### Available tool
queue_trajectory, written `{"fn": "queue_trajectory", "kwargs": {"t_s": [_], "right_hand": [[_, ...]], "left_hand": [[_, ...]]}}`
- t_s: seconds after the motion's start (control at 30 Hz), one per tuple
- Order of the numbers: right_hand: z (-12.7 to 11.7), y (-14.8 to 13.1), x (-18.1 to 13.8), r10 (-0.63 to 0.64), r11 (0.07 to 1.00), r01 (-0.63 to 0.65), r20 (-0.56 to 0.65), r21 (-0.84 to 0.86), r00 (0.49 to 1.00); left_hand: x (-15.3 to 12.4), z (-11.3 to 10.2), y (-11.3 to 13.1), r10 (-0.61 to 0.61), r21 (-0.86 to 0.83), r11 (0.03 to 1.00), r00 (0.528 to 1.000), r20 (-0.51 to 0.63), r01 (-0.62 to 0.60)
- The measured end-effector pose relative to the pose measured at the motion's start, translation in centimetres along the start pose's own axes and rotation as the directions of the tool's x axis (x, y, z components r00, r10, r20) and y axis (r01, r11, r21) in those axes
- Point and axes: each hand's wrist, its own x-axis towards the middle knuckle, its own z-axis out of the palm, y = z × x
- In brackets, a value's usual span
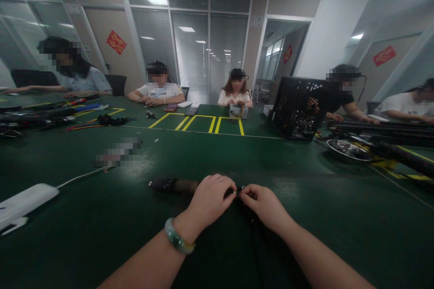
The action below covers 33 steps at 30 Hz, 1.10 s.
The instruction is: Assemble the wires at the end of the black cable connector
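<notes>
My left hand [210,198] and my right hand [262,203] meet fingertip to fingertip over a green table [203,153]. Both are pinched on a small metal part [236,192] between them. A dark cylindrical tool [172,185] lies flat on the table and runs left from under my left hand. A black cable [255,235] trails from the hands toward me. My left wrist wears a green bangle [178,237].
A white power strip [23,203] with a white cord lies at the near left. An open black computer case [298,108] stands at the right, a round metal dish [347,149] beside it. Several other people sit around the table. Yellow tape marks [200,122] line the far middle.
</notes>
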Motion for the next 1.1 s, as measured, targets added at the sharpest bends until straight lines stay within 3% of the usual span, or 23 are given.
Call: {"fn": "queue_trajectory", "kwargs": {"t_s": [1.1], "right_hand": [[0.0, 0.14, -0.03, -0.007, 1.0, 0.007, 0.005, 0.022, 1.0]], "left_hand": [[-0.05, 0.06, 0.07, 0.03, 0.012, 0.999, 0.999, 0.013, -0.03]]}}
